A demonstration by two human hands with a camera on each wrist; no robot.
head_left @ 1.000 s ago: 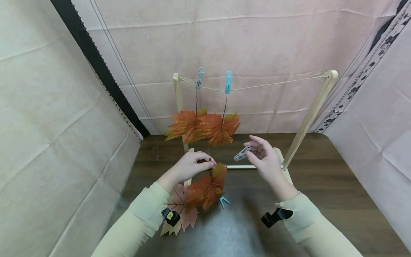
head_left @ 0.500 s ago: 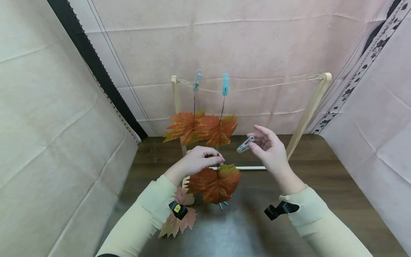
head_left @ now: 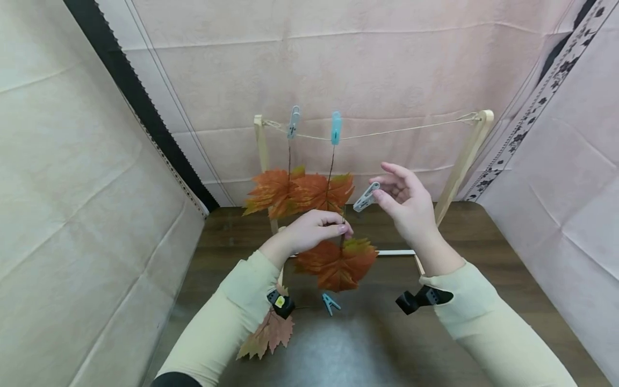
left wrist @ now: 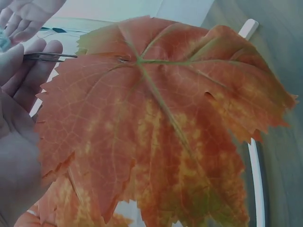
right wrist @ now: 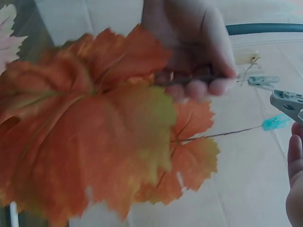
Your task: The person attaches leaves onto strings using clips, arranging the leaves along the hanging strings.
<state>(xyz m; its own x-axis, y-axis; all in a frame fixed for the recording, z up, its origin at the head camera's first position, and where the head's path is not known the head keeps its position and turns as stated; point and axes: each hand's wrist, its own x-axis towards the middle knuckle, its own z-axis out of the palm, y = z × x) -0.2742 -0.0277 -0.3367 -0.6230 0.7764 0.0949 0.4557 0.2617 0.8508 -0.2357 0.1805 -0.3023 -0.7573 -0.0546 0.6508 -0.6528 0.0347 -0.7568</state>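
My left hand (head_left: 316, 232) pinches the stem of an orange artificial maple leaf (head_left: 338, 267), which hangs below the fingers. In the left wrist view that leaf (left wrist: 156, 113) fills most of the picture, its stem between thumb and fingers. To the right, my right hand (head_left: 408, 207) holds a grey-blue clothespin (head_left: 366, 197) between thumb and fingers, apart from the leaf. Behind the hands a string (head_left: 401, 130) carries a pale blue clothespin (head_left: 293, 122) and a bright blue clothespin (head_left: 336, 128). From each hangs an orange leaf by its stem; the left hand partly covers the lower edge of the nearer one.
Two wooden posts hold the string, the right post (head_left: 464, 164) standing beyond my right hand. A white rod (head_left: 396, 252) runs low between them. On the brown table (head_left: 387, 333) lie a blue clothespin (head_left: 331, 303) and a pinkish leaf (head_left: 268, 333), partly under my left forearm.
My left hand has moved right and up with the leaf, which now hangs flat toward me. My right hand has risen with its clothespin. The clothespin on the table is uncovered again.
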